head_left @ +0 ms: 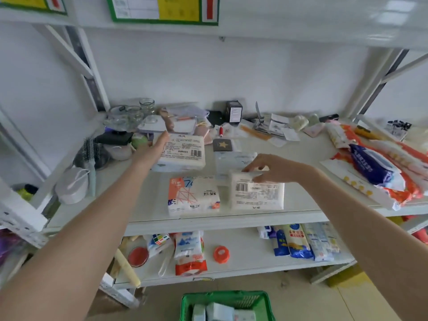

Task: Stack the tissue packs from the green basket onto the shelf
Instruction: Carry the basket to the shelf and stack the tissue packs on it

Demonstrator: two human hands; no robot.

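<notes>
Green basket (pixel 228 297) sits low; left hand (pixel 154 150) and right hand (pixel 272 169) grasp tissue packs (pixel 181 150) mid-shelf (pixel 301 156).

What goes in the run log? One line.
left hand: holds tissue pack | right hand: holds pack | basket: packs left

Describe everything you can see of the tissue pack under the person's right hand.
The tissue pack is a soft white plastic-wrapped block lying flat near the front edge of the shelf, its barcode and small print facing up. The right hand grips its far edge. An orange-patterned pack sits close on its left.
</notes>
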